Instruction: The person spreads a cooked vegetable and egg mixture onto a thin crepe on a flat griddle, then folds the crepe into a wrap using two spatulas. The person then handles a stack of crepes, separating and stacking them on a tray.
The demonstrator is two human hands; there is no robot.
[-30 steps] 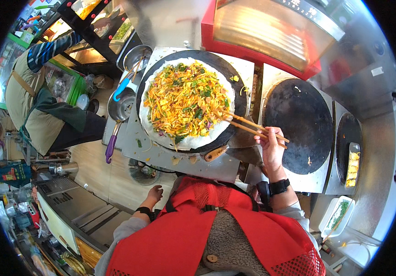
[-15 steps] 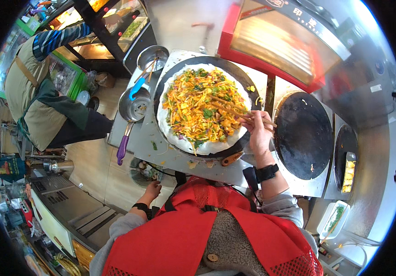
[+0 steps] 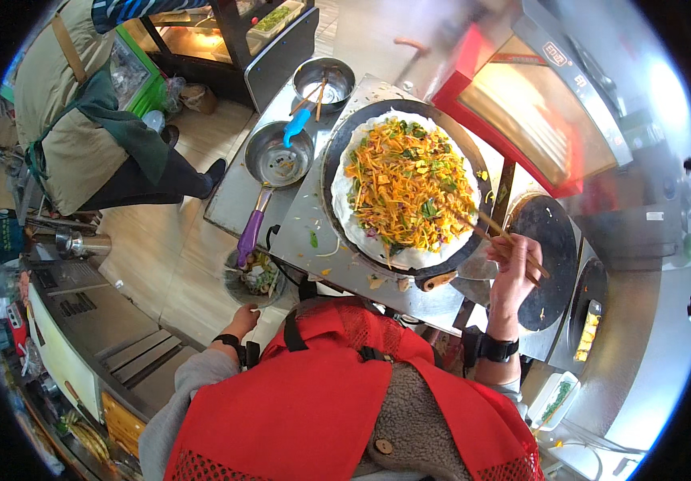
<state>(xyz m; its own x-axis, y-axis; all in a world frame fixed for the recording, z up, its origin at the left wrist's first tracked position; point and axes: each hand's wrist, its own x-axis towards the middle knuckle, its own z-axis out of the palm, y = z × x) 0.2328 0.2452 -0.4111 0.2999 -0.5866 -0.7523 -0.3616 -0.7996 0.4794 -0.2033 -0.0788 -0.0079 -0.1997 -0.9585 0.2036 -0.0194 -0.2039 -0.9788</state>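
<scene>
Black griddle: hard pushes could spill food right. Right hand grips 2 chopsticks; left hand seems empty.

The filling is bright orange, flecked with yellow, dark green and a little purple, on a white flatbread. The griddle under it is black, the scraper handle orange-brown, the chopsticks tan-brown. The counter is silver-grey. One silver pot has a purple handle; the brush is vivid blue. A red frame edges the warmer. The apron is red with a mesh pattern at the corners, over grey-brown fleece. A co-worker's sleeve shows blue-and-black stripes.
</scene>
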